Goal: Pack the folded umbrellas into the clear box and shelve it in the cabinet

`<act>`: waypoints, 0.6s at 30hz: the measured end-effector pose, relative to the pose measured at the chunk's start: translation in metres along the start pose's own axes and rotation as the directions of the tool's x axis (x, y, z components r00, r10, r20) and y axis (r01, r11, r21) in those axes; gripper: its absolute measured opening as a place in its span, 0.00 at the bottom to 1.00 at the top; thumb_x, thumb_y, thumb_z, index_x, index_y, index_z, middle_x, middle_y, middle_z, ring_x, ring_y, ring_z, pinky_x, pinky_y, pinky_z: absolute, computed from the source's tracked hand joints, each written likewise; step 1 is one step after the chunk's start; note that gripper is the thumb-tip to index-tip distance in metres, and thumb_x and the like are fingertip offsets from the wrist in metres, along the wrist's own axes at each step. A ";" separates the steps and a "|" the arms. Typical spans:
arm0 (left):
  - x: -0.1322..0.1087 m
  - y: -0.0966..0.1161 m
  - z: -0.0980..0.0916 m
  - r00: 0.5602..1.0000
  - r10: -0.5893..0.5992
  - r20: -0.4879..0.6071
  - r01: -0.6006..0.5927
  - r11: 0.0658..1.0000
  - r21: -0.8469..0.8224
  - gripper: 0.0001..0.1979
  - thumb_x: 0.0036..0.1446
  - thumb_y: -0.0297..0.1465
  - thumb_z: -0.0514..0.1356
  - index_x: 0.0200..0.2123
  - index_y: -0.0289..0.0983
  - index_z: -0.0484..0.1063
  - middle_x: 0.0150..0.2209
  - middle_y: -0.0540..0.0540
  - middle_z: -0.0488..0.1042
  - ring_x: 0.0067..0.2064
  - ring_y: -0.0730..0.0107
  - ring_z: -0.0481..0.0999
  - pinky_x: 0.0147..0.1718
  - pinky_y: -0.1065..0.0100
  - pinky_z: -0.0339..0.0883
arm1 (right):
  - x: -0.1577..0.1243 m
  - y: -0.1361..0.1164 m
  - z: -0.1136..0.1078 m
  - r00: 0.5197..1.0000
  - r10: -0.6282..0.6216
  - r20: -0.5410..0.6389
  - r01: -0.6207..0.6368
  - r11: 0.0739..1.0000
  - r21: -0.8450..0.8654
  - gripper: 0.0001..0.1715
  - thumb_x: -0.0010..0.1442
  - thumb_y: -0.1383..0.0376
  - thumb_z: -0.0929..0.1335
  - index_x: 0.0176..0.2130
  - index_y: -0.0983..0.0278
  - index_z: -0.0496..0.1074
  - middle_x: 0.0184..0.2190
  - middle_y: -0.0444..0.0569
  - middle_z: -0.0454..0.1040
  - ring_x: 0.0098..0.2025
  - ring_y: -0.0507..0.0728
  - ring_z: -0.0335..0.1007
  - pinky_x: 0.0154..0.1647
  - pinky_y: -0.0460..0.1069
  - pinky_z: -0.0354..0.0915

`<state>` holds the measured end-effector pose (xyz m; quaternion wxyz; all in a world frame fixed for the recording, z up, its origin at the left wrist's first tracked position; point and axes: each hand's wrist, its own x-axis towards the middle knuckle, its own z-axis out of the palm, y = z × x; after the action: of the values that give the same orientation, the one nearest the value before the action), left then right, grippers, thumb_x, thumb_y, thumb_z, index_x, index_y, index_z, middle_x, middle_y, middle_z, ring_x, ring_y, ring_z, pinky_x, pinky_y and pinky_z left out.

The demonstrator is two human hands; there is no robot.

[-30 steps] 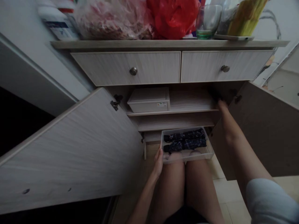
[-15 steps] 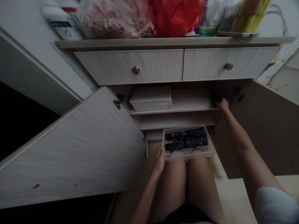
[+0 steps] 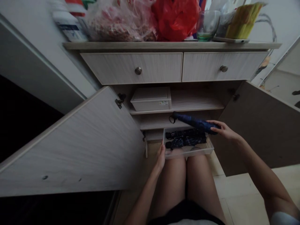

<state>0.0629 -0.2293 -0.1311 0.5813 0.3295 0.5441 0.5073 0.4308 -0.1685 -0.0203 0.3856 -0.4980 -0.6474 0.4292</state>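
Note:
My right hand is closed around one end of a folded dark blue umbrella, held level just above a clear plastic tray. Two more folded dark umbrellas lie side by side in that tray, which rests on my knees in front of an open cabinet. My left hand grips the tray's left edge with curled fingers.
Both cabinet doors stand wide open to either side. A white lidded box sits on the upper shelf. Two shut drawers with round knobs are above. Bags, a glass and bottles crowd the cabinet top. Tiled floor at right.
My right hand has come out of the back right of the upper shelf holding a blue umbrella and brought it down over the tray. The left hand stays on the tray.

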 end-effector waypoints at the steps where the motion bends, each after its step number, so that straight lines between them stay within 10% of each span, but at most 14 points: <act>1: 0.001 -0.001 0.000 0.999 0.033 0.001 -0.033 0.999 0.026 0.43 0.53 0.60 0.61 0.66 0.43 0.65 0.66 0.41 0.67 0.58 0.48 0.76 0.57 0.53 0.71 | -0.006 -0.005 0.001 0.996 -0.030 0.082 0.032 0.999 -0.027 0.37 0.51 0.44 0.75 0.53 0.62 0.77 0.52 0.54 0.77 0.54 0.64 0.73 0.56 0.56 0.69; 8: 0.002 -0.002 0.000 0.978 0.205 0.027 -0.207 0.965 0.159 0.40 0.58 0.60 0.55 0.64 0.39 0.68 0.70 0.42 0.59 0.73 0.54 0.52 0.71 0.56 0.44 | -0.020 -0.019 0.023 0.855 -0.059 0.516 0.232 0.933 -0.276 0.29 0.63 0.52 0.68 0.58 0.62 0.74 0.53 0.53 0.77 0.52 0.61 0.74 0.53 0.53 0.69; 18: 0.001 -0.004 0.001 0.968 0.246 0.043 -0.250 0.953 0.171 0.42 0.58 0.60 0.53 0.65 0.38 0.67 0.71 0.41 0.57 0.74 0.55 0.48 0.72 0.57 0.40 | -0.017 0.008 0.044 0.848 -0.160 0.505 0.355 0.879 -0.319 0.25 0.61 0.50 0.70 0.53 0.59 0.78 0.55 0.55 0.75 0.58 0.64 0.70 0.63 0.60 0.62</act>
<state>0.0648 -0.2291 -0.1354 0.4877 0.4503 0.5345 0.5231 0.3962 -0.1912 -0.0440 0.1646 -0.3555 -0.8561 0.3370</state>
